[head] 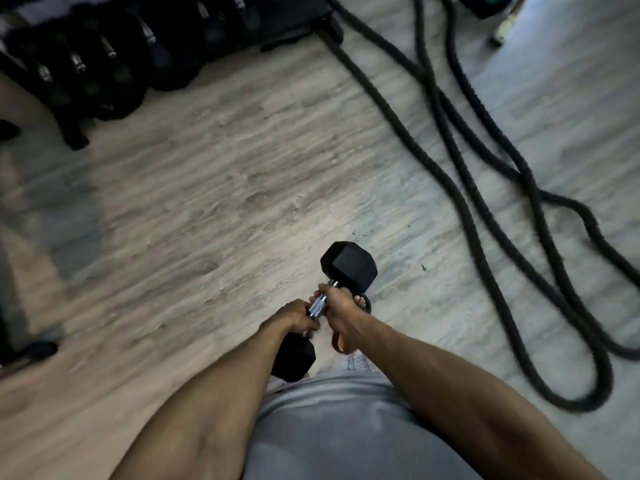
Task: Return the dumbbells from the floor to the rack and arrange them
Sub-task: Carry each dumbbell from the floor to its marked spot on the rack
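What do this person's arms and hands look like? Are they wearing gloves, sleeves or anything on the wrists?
The left arm and right arm are bare as far as the picture shows, with no sleeves. The left hand and right hand have no gloves, and no watch or band shows on either wrist. Rings are too small to tell. Grey clothing shows below.

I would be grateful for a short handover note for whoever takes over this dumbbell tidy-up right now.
Hands: the left hand and the right hand both grip the metal handle of one black hex dumbbell, held in front of the body.
Things: the rack is at the top left, with a blurred row of dumbbells on it. The battle ropes lie on the floor to the right.
Done: this dumbbell is picked up.
Left: carry it to the rack, set it down and line it up. No other loose dumbbells are visible.
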Motion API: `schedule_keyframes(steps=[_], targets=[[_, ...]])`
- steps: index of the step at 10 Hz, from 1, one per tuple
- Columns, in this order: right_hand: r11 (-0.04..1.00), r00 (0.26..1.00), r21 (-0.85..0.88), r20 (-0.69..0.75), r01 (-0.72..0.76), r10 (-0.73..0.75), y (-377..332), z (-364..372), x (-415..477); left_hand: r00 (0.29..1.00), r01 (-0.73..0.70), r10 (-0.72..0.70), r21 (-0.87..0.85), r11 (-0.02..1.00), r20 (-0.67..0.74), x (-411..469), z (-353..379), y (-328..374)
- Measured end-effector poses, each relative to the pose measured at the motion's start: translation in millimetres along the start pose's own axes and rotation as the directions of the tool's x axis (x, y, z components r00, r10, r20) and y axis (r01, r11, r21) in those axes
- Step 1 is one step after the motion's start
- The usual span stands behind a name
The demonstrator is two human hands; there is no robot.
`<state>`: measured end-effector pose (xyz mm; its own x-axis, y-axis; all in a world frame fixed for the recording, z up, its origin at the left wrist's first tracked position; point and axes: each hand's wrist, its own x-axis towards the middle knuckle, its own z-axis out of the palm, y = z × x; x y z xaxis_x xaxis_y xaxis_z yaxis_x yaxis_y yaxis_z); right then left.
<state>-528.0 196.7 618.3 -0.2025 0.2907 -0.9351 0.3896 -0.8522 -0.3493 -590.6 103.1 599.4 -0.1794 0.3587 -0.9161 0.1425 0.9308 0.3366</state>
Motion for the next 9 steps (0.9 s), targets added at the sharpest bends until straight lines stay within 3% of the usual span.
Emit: schedule_keyframes(steps=[3,6,7,9], targets=[[0.999,0.998,-0.028,0.054,0.023,-0.021,-154,18,45,0.995,0.052,-0.059,-0.093,0.994,-0.076,51,-90,117],[0.994,0.998,-0.105,0.05,0.04,-0.035,-289,102,116,0.997,-0.049,0.035,-0.2,0.979,-0.07,120,-239,178],[0.998,0.999,-0.049,0.034,0.037,-0.035,-338,147,128,0.997,-0.056,0.053,-0.053,0.997,-0.058,140,-289,198],[0.993,0.993,-0.04,0.043,0.11,-0.109,-438,232,151,0.998,-0.058,0.058,-0.032,0.998,-0.027,156,-422,245]])
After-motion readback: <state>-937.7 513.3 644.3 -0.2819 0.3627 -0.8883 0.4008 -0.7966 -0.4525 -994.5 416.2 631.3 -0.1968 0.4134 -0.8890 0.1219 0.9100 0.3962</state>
